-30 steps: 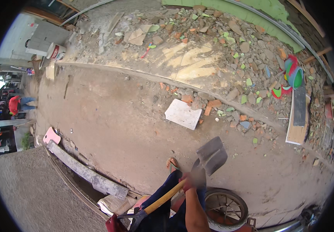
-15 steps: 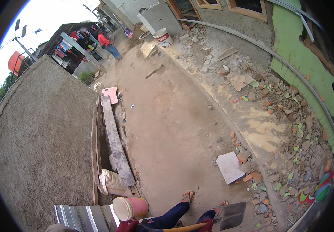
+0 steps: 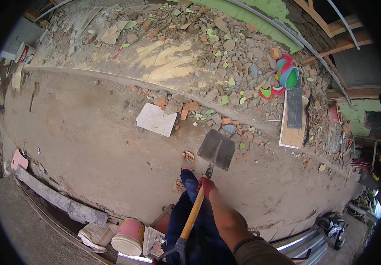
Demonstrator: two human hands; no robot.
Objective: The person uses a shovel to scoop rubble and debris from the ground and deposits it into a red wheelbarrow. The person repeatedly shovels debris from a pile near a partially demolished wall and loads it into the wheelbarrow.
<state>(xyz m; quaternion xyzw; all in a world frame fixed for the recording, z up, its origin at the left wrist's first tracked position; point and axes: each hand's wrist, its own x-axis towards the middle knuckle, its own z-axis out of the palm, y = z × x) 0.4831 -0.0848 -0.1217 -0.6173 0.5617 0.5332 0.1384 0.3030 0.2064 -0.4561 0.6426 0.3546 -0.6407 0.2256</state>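
A shovel (image 3: 192, 216) with a dark square blade, a wooden shaft and a grey handle end slants across my legs. My right hand (image 3: 206, 187), in a dark red glove, is wrapped round the shaft just above the blade socket. At the lower edge my left hand (image 3: 158, 261), also gloved in red and mostly cut off, is at the grey handle end. The blade (image 3: 217, 149) is bare and hangs near the edge of the rubble (image 3: 243, 51), beyond my sandalled feet. A pale flat board (image 3: 156, 119) lies on the ground left of the blade.
A low raised edge (image 3: 128, 78) bounds the rubble. A red, blue and green plastic object (image 3: 287, 73) and a framed panel (image 3: 293, 121) lie on it. Near me are a pink bucket (image 3: 128, 236), a sack (image 3: 94, 236), a plank (image 3: 60, 195) and metal sheeting (image 3: 303, 245).
My view has turned right and down toward the rubble. The shovel, previously low and nearly level at the lower edge, now points forward, with its blade farther out and my right arm extended.
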